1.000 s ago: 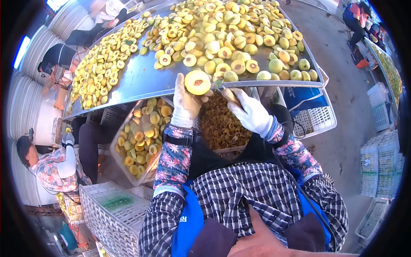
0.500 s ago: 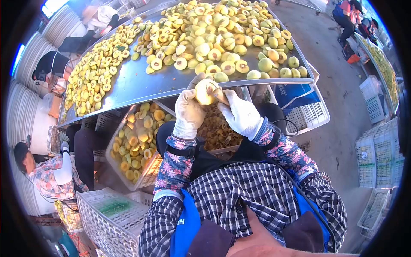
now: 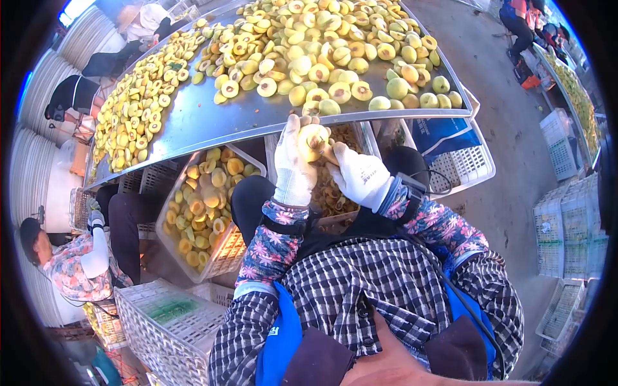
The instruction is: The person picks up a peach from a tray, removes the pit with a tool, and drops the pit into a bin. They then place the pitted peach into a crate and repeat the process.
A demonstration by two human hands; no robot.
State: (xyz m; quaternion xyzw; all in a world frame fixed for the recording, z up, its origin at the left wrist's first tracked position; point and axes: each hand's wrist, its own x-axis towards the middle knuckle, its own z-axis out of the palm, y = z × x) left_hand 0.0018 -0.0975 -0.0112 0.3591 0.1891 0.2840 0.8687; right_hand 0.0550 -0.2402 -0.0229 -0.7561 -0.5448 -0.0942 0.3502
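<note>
My left hand (image 3: 293, 166), in a white glove with stained fingertips, is closed around a pale yellow stone-fruit half (image 3: 313, 142), its cut face up. My gloved right hand (image 3: 362, 177) grips a small pitting tool by its brownish handle (image 3: 331, 154). The tool's tip meets the middle of the cut face; its exact shape is hidden. Both hands are just off the near edge of a metal table (image 3: 193, 122). On it lie many yellow-green fruit halves (image 3: 315, 55) and some whole fruits (image 3: 441, 84). Below my hands sits a crate of brown scraps (image 3: 329, 193).
A crate of fruit halves (image 3: 203, 212) stands to the left under the table edge. White crates (image 3: 170, 321) are stacked at lower left, more crates (image 3: 566, 225) at right. A co-worker (image 3: 84, 254) sits at left; other people are farther back.
My left hand has turned more upright around the fruit half. The tool in my right hand stays at the fruit's centre. The view has shifted slightly.
</note>
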